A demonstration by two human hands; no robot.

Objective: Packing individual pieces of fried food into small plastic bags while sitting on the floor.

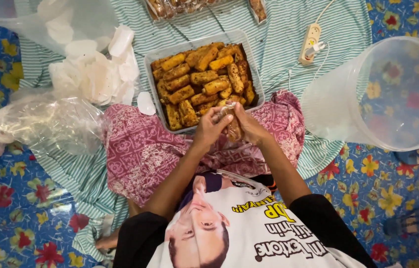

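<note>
My left hand [209, 130] and my right hand [250, 126] meet over my lap, both gripping a small clear plastic bag [231, 126] with browned snack pieces inside. Just beyond them rests a clear rectangular tray [153, 74] filled with several golden fried sticks [203, 82] speckled with dark seasoning. The tray's near edge sits against my pink patterned cloth [142, 149].
A pile of white wrappers [95, 74] lies left of the tray, with crumpled clear plastic bags [46, 124] nearer me. A large clear plastic tub [393, 94] lies on its side at right. A white power strip [310, 42] sits on the striped cloth [279, 30]. Flowered blue mat [16, 208] around.
</note>
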